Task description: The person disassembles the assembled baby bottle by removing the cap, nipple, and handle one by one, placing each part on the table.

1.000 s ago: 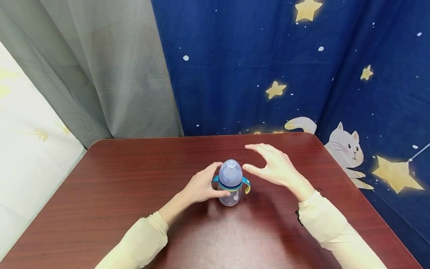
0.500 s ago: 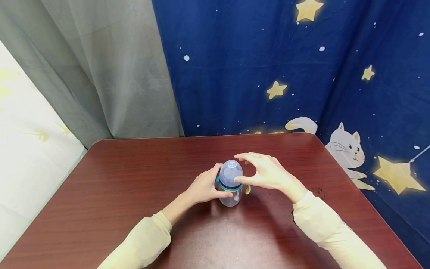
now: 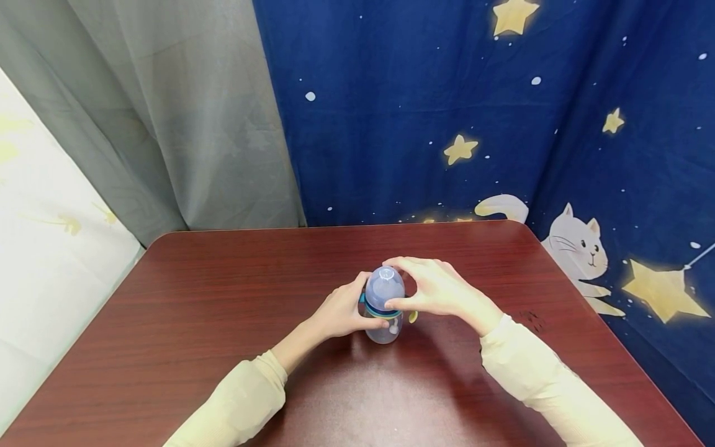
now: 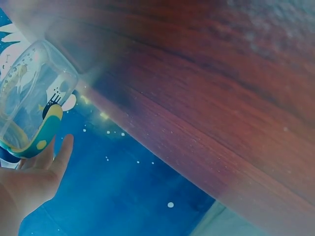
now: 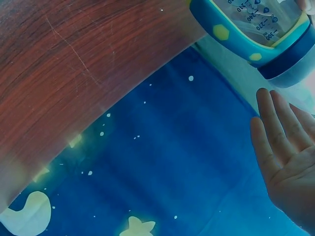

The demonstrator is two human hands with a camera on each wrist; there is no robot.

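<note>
Left hand [image 3: 342,312] grips the upright bottle [image 3: 376,309]; right hand [image 3: 438,287] is spread around its domed cap [image 3: 383,287]; contact unclear.

In the head view, a hand could pass over the desk [image 3: 179,298] at left or along its far edge. At center, the bottle [image 3: 382,335] blocks the way, with the left hand [image 3: 341,310] and right hand [image 3: 438,287] flanking it.

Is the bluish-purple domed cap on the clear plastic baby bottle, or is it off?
On: the translucent bluish-purple domed cap sits atop the upright clear bottle, above its dark-blue collar.
</note>
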